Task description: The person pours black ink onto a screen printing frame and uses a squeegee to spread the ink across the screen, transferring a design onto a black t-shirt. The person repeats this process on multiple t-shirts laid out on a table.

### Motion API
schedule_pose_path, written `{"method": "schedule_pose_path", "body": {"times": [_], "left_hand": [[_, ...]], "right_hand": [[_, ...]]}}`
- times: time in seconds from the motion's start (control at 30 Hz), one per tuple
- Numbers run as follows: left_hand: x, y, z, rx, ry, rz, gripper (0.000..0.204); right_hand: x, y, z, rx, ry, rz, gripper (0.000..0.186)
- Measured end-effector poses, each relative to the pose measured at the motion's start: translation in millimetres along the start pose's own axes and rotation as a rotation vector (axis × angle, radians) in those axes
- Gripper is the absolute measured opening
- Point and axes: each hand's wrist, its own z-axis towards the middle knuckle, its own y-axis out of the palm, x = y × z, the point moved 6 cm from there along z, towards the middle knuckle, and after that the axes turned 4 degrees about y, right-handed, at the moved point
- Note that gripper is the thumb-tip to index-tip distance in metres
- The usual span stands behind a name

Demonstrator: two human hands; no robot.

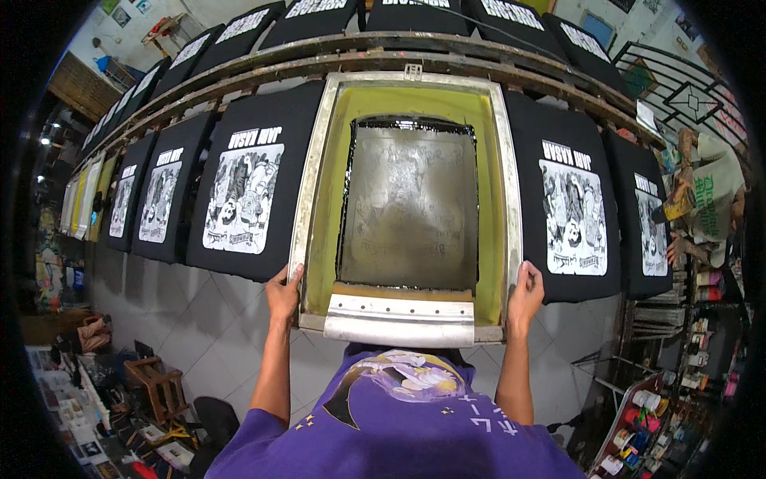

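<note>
A metal-edged silk-screen frame (513, 199) lies in front of me, with yellow-green mesh around a dark, ink-coated picture area. My left hand (283, 295) grips its left side near the close corner, the thumb up along the edge. At the matching spot on the right side, my right hand (525, 295) is closed around the frame. A wide squeegee (399, 319) with a silver metal holder rests across the near end of the screen, touched by neither hand. Wet black ink (411, 124) rims the picture area. Whatever lies under the frame is hidden.
Black shirts with white prints lie on boards left, such as this shirt (247, 176), and right, like another shirt (570, 199). A wooden rail (558, 84) runs behind them. At the far right a person (706, 199) holds a yellow tool. Ink containers (638, 415) stand lower right.
</note>
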Motion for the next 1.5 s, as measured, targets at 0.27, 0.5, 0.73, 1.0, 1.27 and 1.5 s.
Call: {"method": "schedule_pose_path", "body": {"times": [0.27, 0.5, 0.73, 1.0, 1.27, 1.5], "left_hand": [[-13, 9, -1, 0.124, -0.058, -0.211, 0.054], [24, 4, -21, 0.370, 0.124, 0.114, 0.042], [62, 0, -61, 0.467, 0.243, 0.000, 0.029], [127, 38, -128, -0.013, 0.493, 0.195, 0.049], [142, 73, -120, -0.404, 0.893, 0.875, 0.057], [141, 86, -86, -0.512, 0.994, 0.893, 0.042]], "right_hand": [[22, 10, -1, 0.093, -0.216, 0.070, 0.038], [-44, 24, -56, -0.166, -0.640, -0.295, 0.045], [-73, 52, -167, -0.916, -1.101, -0.793, 0.058], [-74, 68, -158, -0.910, -1.139, -0.907, 0.039], [-94, 83, -133, -0.686, -1.177, -0.920, 0.036], [-92, 71, -115, -0.559, -1.023, -0.878, 0.043]]}}
